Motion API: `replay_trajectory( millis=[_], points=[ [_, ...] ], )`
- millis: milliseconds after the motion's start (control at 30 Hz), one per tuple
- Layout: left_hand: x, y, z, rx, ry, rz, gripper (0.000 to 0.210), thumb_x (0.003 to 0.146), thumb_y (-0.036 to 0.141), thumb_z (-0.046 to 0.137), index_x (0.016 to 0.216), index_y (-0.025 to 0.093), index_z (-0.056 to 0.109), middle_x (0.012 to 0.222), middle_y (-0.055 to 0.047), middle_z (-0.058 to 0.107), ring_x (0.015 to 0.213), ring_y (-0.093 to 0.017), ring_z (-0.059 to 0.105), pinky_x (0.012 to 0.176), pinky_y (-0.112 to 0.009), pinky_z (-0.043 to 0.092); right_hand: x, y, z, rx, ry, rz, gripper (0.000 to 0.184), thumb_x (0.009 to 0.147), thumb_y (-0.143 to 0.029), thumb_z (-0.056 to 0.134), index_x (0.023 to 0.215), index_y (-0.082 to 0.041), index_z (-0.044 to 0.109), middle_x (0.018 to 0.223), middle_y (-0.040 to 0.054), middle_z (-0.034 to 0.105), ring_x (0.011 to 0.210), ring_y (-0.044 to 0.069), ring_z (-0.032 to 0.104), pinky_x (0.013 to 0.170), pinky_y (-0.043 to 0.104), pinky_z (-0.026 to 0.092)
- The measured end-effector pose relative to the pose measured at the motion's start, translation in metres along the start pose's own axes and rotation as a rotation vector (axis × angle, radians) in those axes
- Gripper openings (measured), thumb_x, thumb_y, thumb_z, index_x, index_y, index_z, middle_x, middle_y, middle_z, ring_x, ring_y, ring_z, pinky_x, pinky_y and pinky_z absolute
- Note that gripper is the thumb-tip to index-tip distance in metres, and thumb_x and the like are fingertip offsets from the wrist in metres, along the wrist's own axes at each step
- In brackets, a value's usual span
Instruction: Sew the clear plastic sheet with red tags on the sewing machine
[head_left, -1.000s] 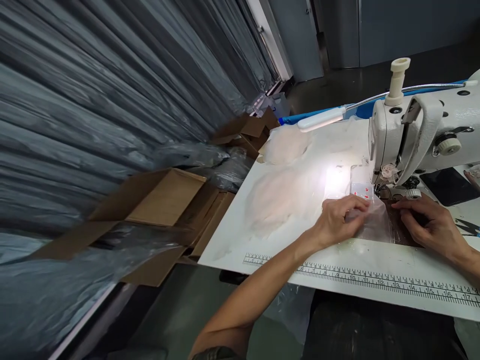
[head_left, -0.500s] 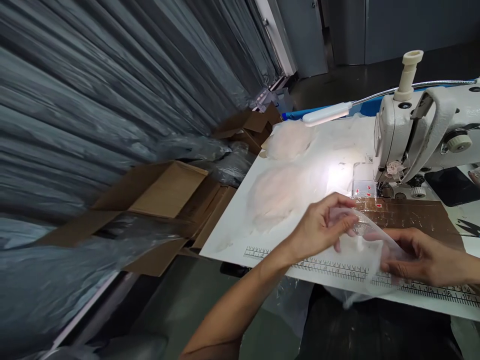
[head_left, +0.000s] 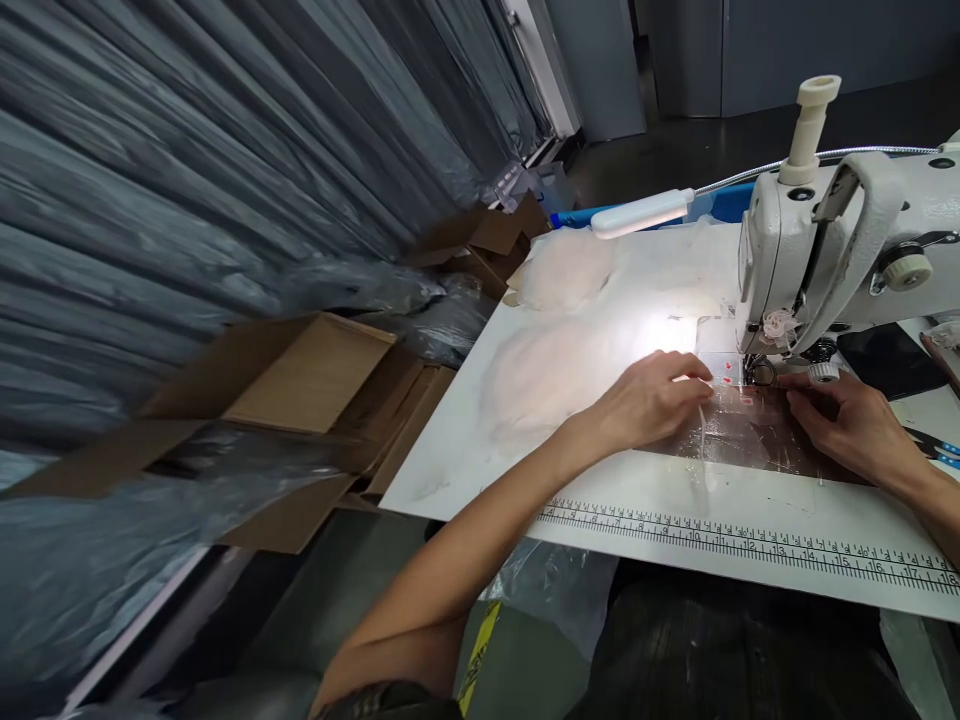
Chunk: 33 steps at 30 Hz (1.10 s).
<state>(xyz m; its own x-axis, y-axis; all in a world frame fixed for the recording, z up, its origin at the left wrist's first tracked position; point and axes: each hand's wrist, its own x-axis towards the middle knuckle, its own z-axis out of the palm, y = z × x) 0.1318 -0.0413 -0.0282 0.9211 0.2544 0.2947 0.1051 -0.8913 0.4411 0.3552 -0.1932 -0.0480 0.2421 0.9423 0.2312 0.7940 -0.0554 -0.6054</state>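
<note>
A sheer white fabric [head_left: 702,465] lies over the brown taped patch [head_left: 806,458] in front of the sewing machine [head_left: 784,250]. My left hand [head_left: 656,400] pinches it just left of the presser foot [head_left: 756,370]. To the right of the foot, my right hand [head_left: 855,425] has its fingers closed at the fabric's edge, with the fingertips partly hidden under the machine head. The fabric is so see-through that its outline is hard to follow.
Pale padded sheer pieces [head_left: 544,375] rest on the white table [head_left: 442,465] at left. A lit lamp [head_left: 643,213] shines beside the needle. Blue-handled scissors [head_left: 946,450] lie at right. Open cardboard boxes [head_left: 307,375] stand beyond the left edge; a printed ruler [head_left: 720,540] runs along the front.
Both hands have moved away from me, from above the ruler to the presser foot, bringing the fabric along. It was bunched up between them and now lies flatter by the needle.
</note>
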Motion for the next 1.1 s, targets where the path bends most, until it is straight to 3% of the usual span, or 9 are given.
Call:
replay_trajectory(
  millis=[100, 200, 367, 500, 567, 667, 733, 900, 1100],
  points=[
    [0.020, -0.005, 0.013, -0.134, -0.142, 0.092, 0.013, 0.090, 0.027, 0.063, 0.094, 0.026, 0.075, 0.103, -0.006, 0.071, 0.091, -0.020, 0.065, 0.084, -0.036, 0.048, -0.003, -0.001, 0.001, 0.056, 0.018, 0.010, 0.021, 0.084, -0.030, 0.051, 0.083, -0.021, 0.069, 0.076, 0.0045, 0.069, 0.063, 0.020, 0.064, 0.058, 0.033, 0.052],
    [0.031, -0.014, 0.022, -0.147, -0.223, 0.085, 0.011, 0.085, 0.030, 0.070, 0.094, 0.028, 0.077, 0.103, -0.006, 0.071, 0.093, -0.020, 0.064, 0.088, -0.037, 0.047, -0.004, -0.001, 0.002, 0.078, 0.014, 0.000, 0.022, 0.085, -0.029, 0.050, 0.088, -0.021, 0.070, 0.083, 0.0051, 0.071, 0.071, 0.021, 0.067, 0.064, 0.035, 0.054],
    [0.030, -0.017, 0.024, -0.120, -0.162, 0.092, 0.015, 0.086, 0.031, 0.069, 0.100, 0.031, 0.076, 0.108, -0.007, 0.068, 0.097, -0.021, 0.061, 0.088, -0.038, 0.043, -0.004, 0.000, 0.002, 0.036, 0.006, -0.055, 0.025, 0.085, -0.029, 0.048, 0.086, -0.021, 0.072, 0.083, 0.0060, 0.071, 0.074, 0.022, 0.068, 0.066, 0.035, 0.055],
    [0.026, -0.012, 0.024, -0.064, -0.109, 0.142, 0.018, 0.094, 0.028, 0.057, 0.095, 0.027, 0.075, 0.098, -0.006, 0.069, 0.087, -0.019, 0.060, 0.082, -0.036, 0.041, -0.005, -0.003, 0.001, 0.072, 0.014, -0.071, 0.031, 0.088, -0.033, 0.047, 0.091, -0.018, 0.073, 0.082, 0.0080, 0.071, 0.070, 0.021, 0.067, 0.066, 0.034, 0.054],
    [0.025, -0.009, 0.024, -0.032, -0.127, 0.165, 0.024, 0.097, 0.023, 0.048, 0.099, 0.026, 0.072, 0.092, -0.005, 0.069, 0.083, -0.017, 0.060, 0.084, -0.036, 0.040, -0.005, -0.010, 0.000, 0.108, -0.048, -0.070, 0.035, 0.090, -0.040, 0.049, 0.099, -0.018, 0.074, 0.083, 0.0082, 0.072, 0.067, 0.020, 0.066, 0.063, 0.034, 0.054],
    [0.025, -0.003, 0.022, -0.021, -0.145, 0.170, 0.023, 0.099, 0.021, 0.044, 0.107, 0.021, 0.065, 0.089, -0.003, 0.070, 0.080, -0.015, 0.062, 0.088, -0.036, 0.041, -0.003, -0.024, -0.002, 0.152, -0.180, -0.106, 0.038, 0.089, -0.047, 0.054, 0.105, -0.018, 0.072, 0.096, 0.0100, 0.074, 0.080, 0.023, 0.069, 0.069, 0.036, 0.055],
    [0.024, 0.002, 0.020, -0.040, -0.143, 0.151, 0.018, 0.099, 0.022, 0.046, 0.109, 0.018, 0.061, 0.090, -0.004, 0.072, 0.078, -0.014, 0.064, 0.090, -0.037, 0.043, -0.001, -0.034, -0.003, 0.180, -0.242, -0.122, 0.035, 0.090, -0.047, 0.053, 0.098, -0.018, 0.073, 0.095, 0.0101, 0.074, 0.081, 0.023, 0.069, 0.070, 0.035, 0.054],
    [0.018, 0.008, 0.007, -0.161, -0.155, 0.077, 0.021, 0.094, 0.031, 0.059, 0.110, 0.017, 0.060, 0.095, -0.007, 0.075, 0.085, -0.016, 0.069, 0.087, -0.036, 0.049, -0.002, -0.046, -0.003, 0.296, -0.301, -0.077, 0.035, 0.092, -0.042, 0.046, 0.083, -0.018, 0.070, 0.074, 0.0055, 0.069, 0.059, 0.016, 0.059, 0.058, 0.031, 0.046],
    [0.013, 0.001, -0.010, -0.569, -0.191, -0.223, 0.025, 0.089, 0.039, 0.063, 0.087, 0.014, 0.068, 0.080, -0.004, 0.072, 0.073, -0.012, 0.066, 0.069, -0.025, 0.053, -0.016, -0.041, 0.006, 0.543, -0.390, 0.189, 0.040, 0.086, -0.056, 0.053, 0.082, -0.019, 0.064, 0.069, 0.0046, 0.066, 0.061, 0.018, 0.062, 0.053, 0.029, 0.047]
  ],
)
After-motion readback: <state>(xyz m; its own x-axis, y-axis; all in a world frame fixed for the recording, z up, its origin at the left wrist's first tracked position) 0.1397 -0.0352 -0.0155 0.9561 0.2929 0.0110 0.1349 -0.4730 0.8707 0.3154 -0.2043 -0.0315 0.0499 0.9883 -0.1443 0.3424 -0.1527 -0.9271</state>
